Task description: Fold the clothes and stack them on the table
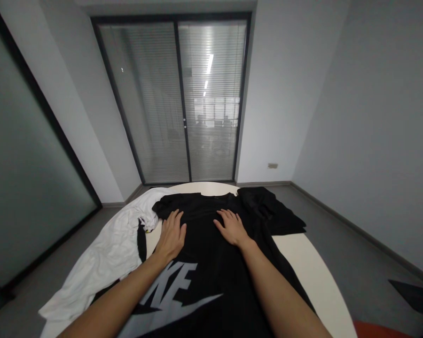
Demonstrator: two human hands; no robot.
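Note:
A black T-shirt (204, 239) with a large grey logo print lies spread out on the table, its neckline at the far side. My left hand (171, 234) rests flat on its left part, fingers stretched forward. On the right part, my right hand (231, 227) lies palm down with its fingers spread. Neither hand grips the cloth. My forearms reach over the shirt and cover part of the print.
Crumpled white clothing (109, 253) lies along the table's left side, with some black cloth beside it. Folded black clothing (270, 211) sits at the far right. The cream round table (317, 272) has a curved edge. Something red (377, 330) shows at the lower right.

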